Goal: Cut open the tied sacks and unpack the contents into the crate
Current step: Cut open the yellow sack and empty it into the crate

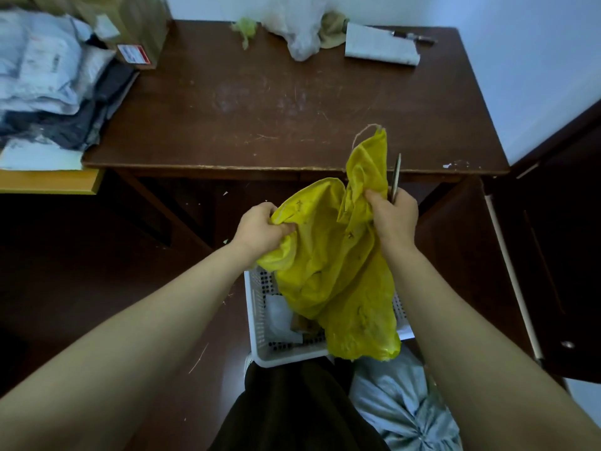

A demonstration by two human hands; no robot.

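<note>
A limp yellow sack (328,271) hangs over a white perforated crate (257,323) on the floor. My left hand (260,231) grips the sack's left edge. My right hand (395,216) pinches the sack's upper right part and also holds scissors (395,175), blades pointing up. A piece of twine (364,133) dangles from the sack's top corner. Inside the crate lie white and brown packets (286,320), partly hidden by the sack. A grey tied sack (403,405) sits on the floor at the lower right.
A dark wooden table (276,102) stands ahead, with a white plastic bag (299,27), a grey parcel (380,45) and green scraps (245,29) at its back. Parcels and a cardboard box (130,30) pile at the left. A dark cabinet (553,255) stands right.
</note>
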